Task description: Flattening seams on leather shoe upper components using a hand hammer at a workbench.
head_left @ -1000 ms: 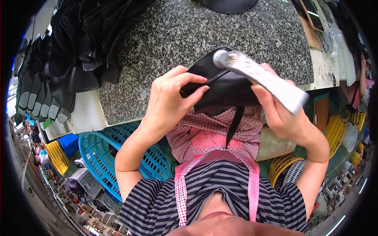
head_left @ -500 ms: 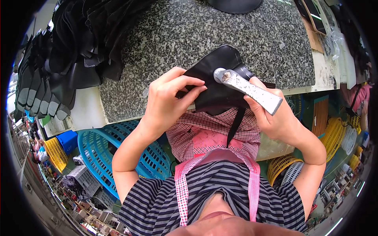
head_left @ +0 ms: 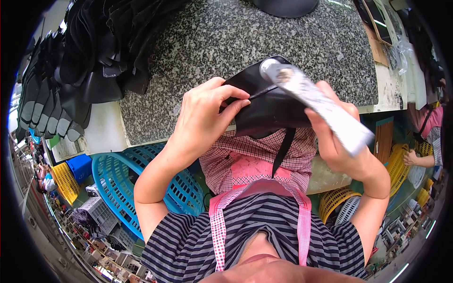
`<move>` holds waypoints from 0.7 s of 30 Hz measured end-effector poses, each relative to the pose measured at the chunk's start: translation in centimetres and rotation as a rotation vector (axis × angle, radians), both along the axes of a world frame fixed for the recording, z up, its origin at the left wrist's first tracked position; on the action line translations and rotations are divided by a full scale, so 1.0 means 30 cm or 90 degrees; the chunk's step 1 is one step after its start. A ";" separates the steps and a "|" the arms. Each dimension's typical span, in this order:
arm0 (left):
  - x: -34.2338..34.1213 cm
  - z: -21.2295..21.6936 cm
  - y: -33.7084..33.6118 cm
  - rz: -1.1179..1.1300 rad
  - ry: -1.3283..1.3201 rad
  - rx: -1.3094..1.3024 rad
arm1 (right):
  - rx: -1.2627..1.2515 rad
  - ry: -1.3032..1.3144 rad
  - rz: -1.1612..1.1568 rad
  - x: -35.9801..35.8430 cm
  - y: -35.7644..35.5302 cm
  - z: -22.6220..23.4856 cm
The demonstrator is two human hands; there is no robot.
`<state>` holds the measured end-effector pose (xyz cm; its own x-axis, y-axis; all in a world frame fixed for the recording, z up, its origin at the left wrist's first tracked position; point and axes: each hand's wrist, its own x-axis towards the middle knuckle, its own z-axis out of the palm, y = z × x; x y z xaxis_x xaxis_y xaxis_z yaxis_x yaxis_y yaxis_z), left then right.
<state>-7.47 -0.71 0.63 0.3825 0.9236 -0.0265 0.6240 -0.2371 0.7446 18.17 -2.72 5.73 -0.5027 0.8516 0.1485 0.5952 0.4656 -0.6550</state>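
Observation:
My left hand (head_left: 203,115) pinches the left edge of a black leather-like piece (head_left: 283,111) between thumb and fingertips. The piece lies at the front edge of a speckled stone slab (head_left: 226,42) and partly overhangs it. From the pinch a narrow dark fold or strip runs across the piece toward the right. In my right hand (head_left: 337,141) is a hammer (head_left: 325,104) with a worn whitish handle, blurred by motion. Its round head sits over the far part of the piece; whether it touches cannot be made out.
Stacked black cut pieces (head_left: 106,52) cover the slab's left end. Another dark piece (head_left: 285,5) lies at the far edge. Below the table stand a blue basket (head_left: 111,188) at left and a yellow basket (head_left: 330,200) at right. Another person's hand (head_left: 411,158) shows at far right.
The hammer has shifted, its head farther from me and its handle end to the right. My left hand stays nearly in place. A person's forearm has appeared at far right.

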 end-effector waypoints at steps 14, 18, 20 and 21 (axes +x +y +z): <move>-0.044 -0.020 0.019 -0.036 -0.045 0.099 | -0.185 -0.003 -0.019 -0.003 -0.040 -0.126; -0.045 -0.004 0.038 -0.037 -0.088 0.052 | -0.140 -0.011 -0.011 0.005 -0.045 -0.142; -0.047 0.004 0.039 -0.037 -0.069 0.042 | -0.136 -0.029 -0.010 0.007 -0.048 -0.146; -0.045 0.006 0.040 -0.037 -0.068 0.043 | -0.135 -0.028 -0.011 0.008 -0.048 -0.149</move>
